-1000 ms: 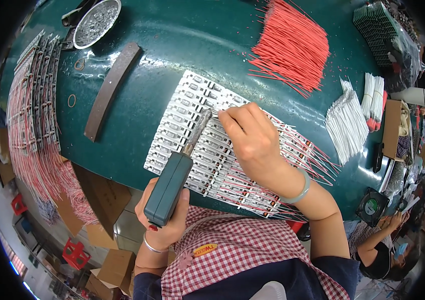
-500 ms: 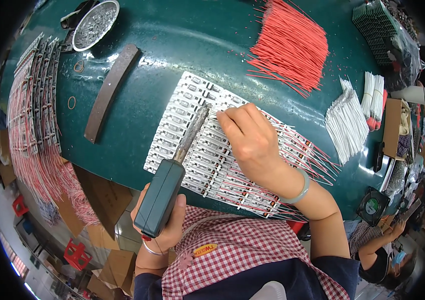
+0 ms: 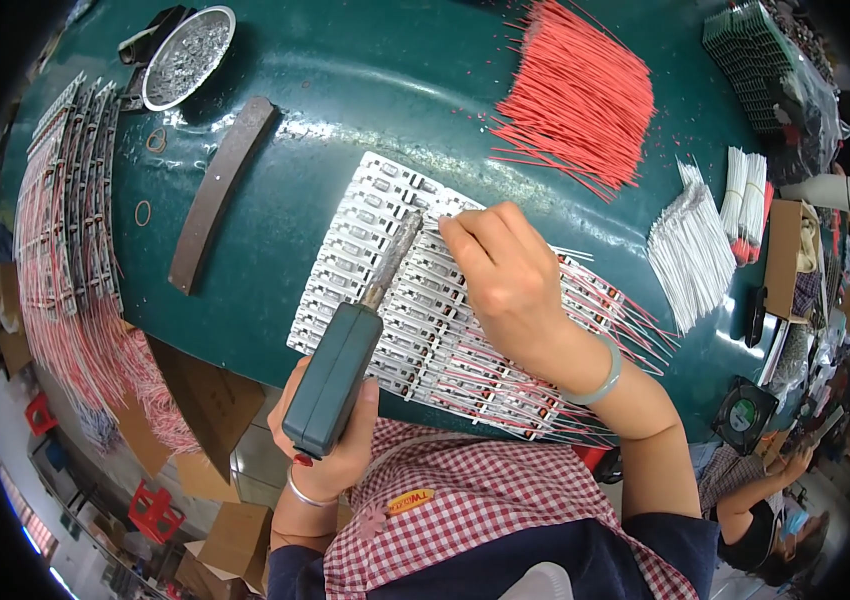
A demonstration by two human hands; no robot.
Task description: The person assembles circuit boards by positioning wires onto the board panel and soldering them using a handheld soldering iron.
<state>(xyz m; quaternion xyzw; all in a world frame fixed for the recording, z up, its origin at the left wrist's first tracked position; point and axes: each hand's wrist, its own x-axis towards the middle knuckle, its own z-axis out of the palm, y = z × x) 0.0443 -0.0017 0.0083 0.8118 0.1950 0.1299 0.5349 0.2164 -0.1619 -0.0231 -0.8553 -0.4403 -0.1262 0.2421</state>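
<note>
My left hand is wrapped round the dark green body of a gun-shaped soldering iron. Its long, dull metal tip slants away from me over a panel of small white switch-like parts. My right hand hovers over the same panel, thumb and forefinger pinched together near the tip's end. What lies in that pinch is too small to make out. Red and white wires run out from the panel's right side, some passing under my right wrist.
Loose red wires lie at the far side, white wires to the right. A brown curved bar and a bowl of metal bits are on the left. Wired panels hang over the left edge. Another person sits at lower right.
The soldering iron's body has shifted a little right and away from me, its tip staying near the same part of the panel. My right hand has moved slightly right, still pinched.
</note>
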